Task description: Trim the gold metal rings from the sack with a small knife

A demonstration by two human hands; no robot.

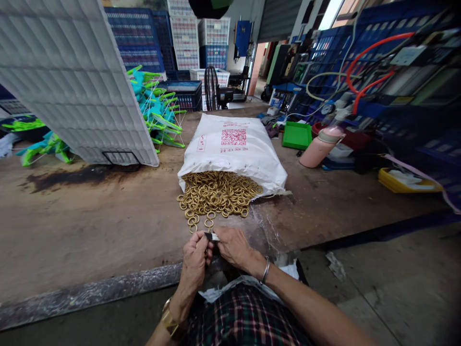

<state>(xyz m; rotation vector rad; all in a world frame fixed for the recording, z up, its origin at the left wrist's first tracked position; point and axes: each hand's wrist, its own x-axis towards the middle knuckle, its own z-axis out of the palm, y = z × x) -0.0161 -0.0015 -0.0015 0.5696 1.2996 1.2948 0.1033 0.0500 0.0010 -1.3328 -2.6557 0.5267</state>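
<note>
A white sack [234, 146] lies on the worn wooden table [90, 230] with a pile of brass rings [216, 194] spilling out of its open mouth toward me. Just in front of the pile, my left hand [194, 262] and my right hand [234, 247] meet at the table's near edge. Both are closed in a pinch on a small dark and white piece [212, 236] held between them. Whether a ring is on it I cannot make out. A clear plastic bag [230, 283] sits in my lap below the hands.
A large white ribbed panel [72, 72] leans at the back left, with green and teal plastic parts [158, 108] beside it. A pink bottle [320, 146], a green tray [297, 135] and a yellow tray [403, 182] lie at the right. Stacked crates stand behind.
</note>
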